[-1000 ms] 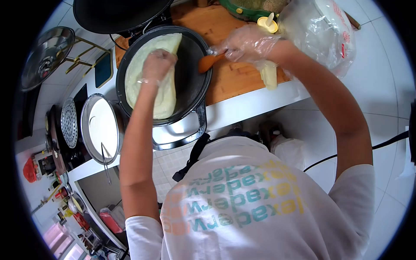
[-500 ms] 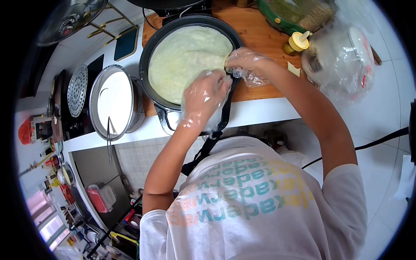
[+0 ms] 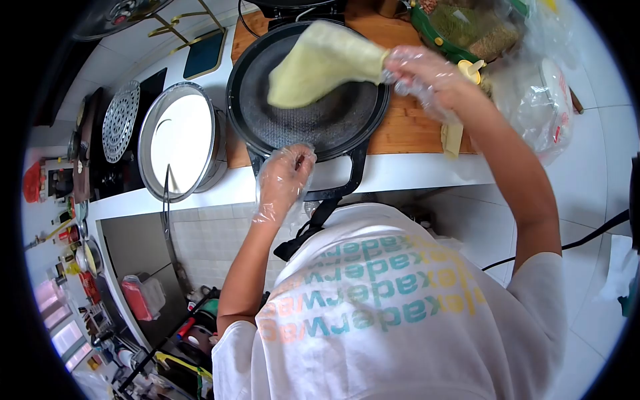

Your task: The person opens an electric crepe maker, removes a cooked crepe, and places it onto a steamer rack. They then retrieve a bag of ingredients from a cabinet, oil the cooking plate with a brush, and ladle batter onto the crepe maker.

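My right hand (image 3: 420, 70), in a clear plastic glove, grips a thin pale yellow-green crepe (image 3: 327, 63) by one edge. The crepe hangs folded and slightly blurred above the round black griddle pan (image 3: 313, 130), whose dark textured surface shows beneath it. My left hand (image 3: 285, 175), also gloved in clear plastic, is at the pan's near rim, beside its handle. Its fingers are curled in with nothing visible in them. I cannot tell whether it touches the rim.
Left of the pan stands a steel pot (image 3: 183, 143) of white batter with a metal utensil in it. A perforated steel disc (image 3: 121, 121) lies farther left. On the right are a yellow-lidded jar (image 3: 470, 70), a green-rimmed container (image 3: 460, 30) and a plastic-wrapped tub (image 3: 533, 100).
The crepe, lying flat in the pan before, is now lifted by my right hand, baring the pan. My left hand has let go of it and drawn back toward me.
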A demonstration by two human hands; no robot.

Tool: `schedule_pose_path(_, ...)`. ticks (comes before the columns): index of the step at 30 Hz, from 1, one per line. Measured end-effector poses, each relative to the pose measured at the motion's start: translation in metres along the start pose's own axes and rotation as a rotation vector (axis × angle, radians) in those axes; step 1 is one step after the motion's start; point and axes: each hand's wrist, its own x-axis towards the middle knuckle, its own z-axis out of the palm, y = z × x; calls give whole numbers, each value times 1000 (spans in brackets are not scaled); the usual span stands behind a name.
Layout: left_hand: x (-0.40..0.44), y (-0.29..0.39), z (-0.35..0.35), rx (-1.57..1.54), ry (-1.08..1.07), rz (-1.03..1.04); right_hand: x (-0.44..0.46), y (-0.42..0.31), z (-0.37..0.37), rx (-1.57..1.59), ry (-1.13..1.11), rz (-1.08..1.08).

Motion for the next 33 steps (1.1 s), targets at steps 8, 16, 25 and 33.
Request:
schedule_pose_path(8,-8,-11,-7,-87,63,23,-36,-56,28,-1412,427,-839)
schedule_pose_path(16,-9,-16,-19,6,132,26,-40,53,50,-1709,315,-558)
schedule_pose_path(25,42,-24,-22,259,192,287,-55,67,27,-1611,391,-569)
schedule_pose_path(33,82,-21,20,596,34,194,-67,77,29,-1263,440,-406)
